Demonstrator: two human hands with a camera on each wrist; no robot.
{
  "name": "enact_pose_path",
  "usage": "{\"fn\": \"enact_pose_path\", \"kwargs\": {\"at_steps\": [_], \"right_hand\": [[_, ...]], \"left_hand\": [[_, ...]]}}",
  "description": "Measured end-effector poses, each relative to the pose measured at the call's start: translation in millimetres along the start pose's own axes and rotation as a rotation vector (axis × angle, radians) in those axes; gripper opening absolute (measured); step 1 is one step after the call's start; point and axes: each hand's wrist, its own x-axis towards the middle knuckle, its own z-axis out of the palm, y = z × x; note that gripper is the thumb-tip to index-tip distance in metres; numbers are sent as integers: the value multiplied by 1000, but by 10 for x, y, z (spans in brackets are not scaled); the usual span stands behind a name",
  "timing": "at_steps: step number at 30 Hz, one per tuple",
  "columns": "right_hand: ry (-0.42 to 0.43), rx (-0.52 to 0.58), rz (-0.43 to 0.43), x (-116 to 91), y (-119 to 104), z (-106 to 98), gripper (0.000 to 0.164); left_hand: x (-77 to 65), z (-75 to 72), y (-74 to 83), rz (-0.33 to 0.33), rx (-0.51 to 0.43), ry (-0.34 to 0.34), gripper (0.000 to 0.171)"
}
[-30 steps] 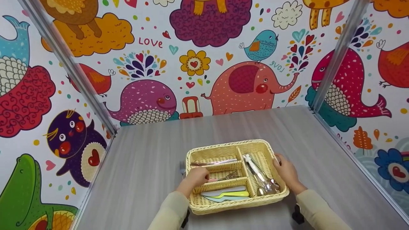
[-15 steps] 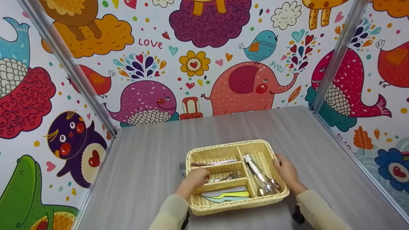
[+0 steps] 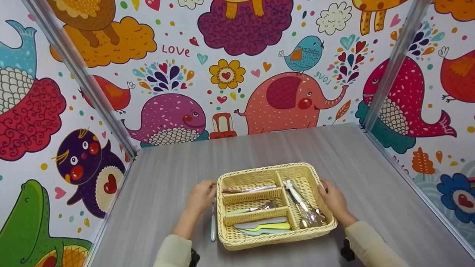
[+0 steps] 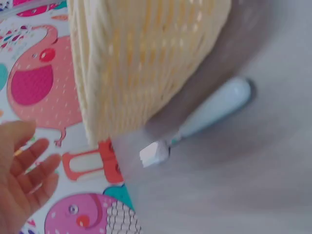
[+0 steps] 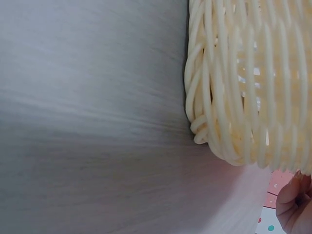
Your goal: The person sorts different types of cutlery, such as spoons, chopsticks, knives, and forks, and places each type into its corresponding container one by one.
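Observation:
A woven basket [image 3: 277,244] with divided compartments stands on the table. My right hand [image 3: 336,203] grips its right rim. My left hand [image 3: 200,194] is just off the left rim, above a fork [image 3: 213,226] on the table; its loosely curled fingers hold nothing in the left wrist view. That view shows the fork's pale handle [image 4: 217,107] and shiny head, which the hand covers in the head view. A light green-handled fork [image 3: 248,210] lies in the middle-left compartment. Several spoons [image 3: 310,218] fill the right one. Grey, yellow and light blue knives [image 3: 265,226] lie in the front-left one.
Long thin utensils [image 3: 252,189] lie in the back-left compartment. The grey table [image 3: 167,174] meets patterned wall panels [image 3: 222,100] behind, with metal posts [image 3: 386,74] at the corners.
My left hand has come out of the middle-left compartment and moved left over the basket's rim to beside the fork. The green handle now shows there. My right hand stays on the rim.

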Motion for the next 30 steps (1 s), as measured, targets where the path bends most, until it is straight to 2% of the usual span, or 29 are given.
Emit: {"fn": "enact_pose_path", "kwargs": {"at_steps": [3,5,11,15,19,22,24,30], "right_hand": [[6,0,-3,-3,2,-3,34],[9,0,-5,-7,-1,-5,34],[10,7,0,-16,-2,0,34],[-2,7,-8,-18,-1,-1,36],[-12,14,-15,-20,-1,0,36],[-17,19,-15,-19,-5,0,36],[-16,22,-14,-19,-9,-1,36],[-1,10,-17,-3,-7,-2,35]], "left_hand": [[-133,-25,-94,-107,49,68,13],[-238,-3,-149,-183,73,64,14],[-537,171,-257,-362,82,-52,18],[-681,317,-260,-431,72,-130,17],[-770,437,-210,-498,71,-251,27],[-807,493,-160,-521,84,-324,35],[-822,521,-129,-513,101,-344,37],[-851,561,-43,-448,130,-303,26]]}}
